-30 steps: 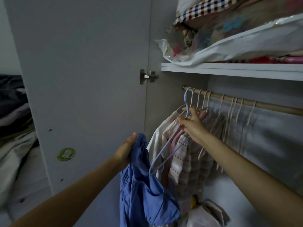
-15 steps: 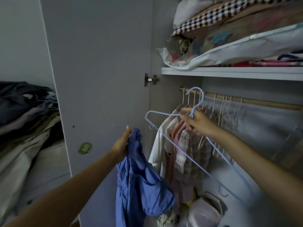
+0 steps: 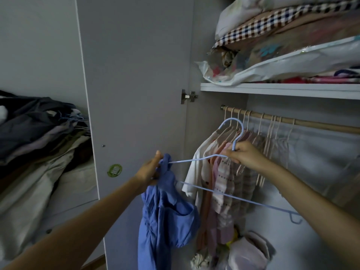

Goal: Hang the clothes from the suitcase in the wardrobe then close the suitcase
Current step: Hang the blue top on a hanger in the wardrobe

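My left hand (image 3: 150, 169) grips the top of a blue garment (image 3: 165, 217), which hangs down in front of the open wardrobe. My right hand (image 3: 242, 153) pinches the neck of a light blue hanger (image 3: 232, 200), held off the wooden rail (image 3: 315, 124). The hanger's left tip reaches into the top of the blue garment by my left hand. Its hook points up in front of the hung clothes. The suitcase is out of view.
The wardrobe door (image 3: 136, 94) stands open on the left. Several light garments (image 3: 228, 172) on pale hangers crowd the rail's left end. Bagged bedding (image 3: 282, 45) fills the shelf above. A heap of dark and beige clothes (image 3: 39, 143) lies at far left. Bags (image 3: 247, 252) sit on the wardrobe floor.
My right hand has lifted the blue hanger off the rail and swung it level. Its left tip has come to the blue garment in my left hand.
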